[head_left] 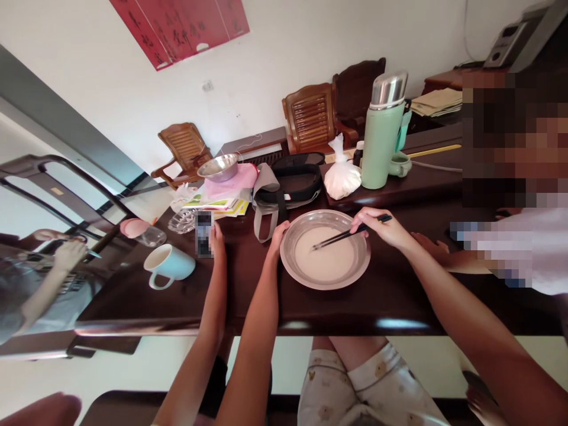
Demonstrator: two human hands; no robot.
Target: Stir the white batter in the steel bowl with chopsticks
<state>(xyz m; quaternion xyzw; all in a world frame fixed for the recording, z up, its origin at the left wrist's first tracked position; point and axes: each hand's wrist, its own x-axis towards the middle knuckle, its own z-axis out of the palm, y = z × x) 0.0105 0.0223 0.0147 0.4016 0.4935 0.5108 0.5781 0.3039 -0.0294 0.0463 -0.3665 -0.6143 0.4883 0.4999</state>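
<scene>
A wide metal basin [287, 267] stands on the dark table in front of me, with a pale, milky liquid or thin batter [331, 260] inside. My left hand [277, 238] grips the basin's left rim, fingers partly hidden behind its edge. Over the right rim, my right hand [375, 226] is closed round a pair of black chopsticks [339, 237]. The chopsticks slant down to the left, and their tips are in the pale mixture.
Left of the basin, another person's hand [218, 239] holds a phone [205, 235]. A light-blue mug [174, 264] stands nearby. Behind are a grey-black bag [288, 183], a tied bag of white powder [342, 177] and a green thermos [382, 145]. Someone sits at the right [544, 242].
</scene>
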